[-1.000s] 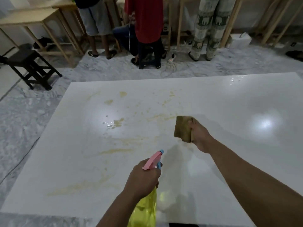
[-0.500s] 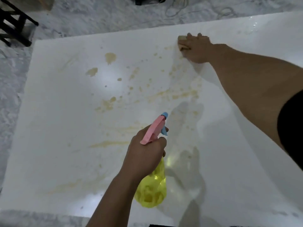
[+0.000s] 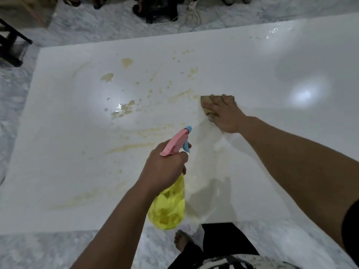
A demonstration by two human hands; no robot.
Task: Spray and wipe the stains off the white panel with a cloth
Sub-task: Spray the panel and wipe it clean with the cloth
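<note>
Now R hand (image 3: 225, 113) flat on cloth (image 3: 206, 105)

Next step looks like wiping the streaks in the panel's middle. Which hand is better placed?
Right. The right hand presses the cloth flat on the white panel, beside the stains. The left hand is busy holding the spray bottle.

The left hand (image 3: 165, 167) sits at lower centre of the frame, fingers curled tight in a closed grip, its forearm rising from the bottom edge. The right hand (image 3: 223, 113) lies palm down at centre right, fingers spread flat, its arm stretching from the right edge.
</note>
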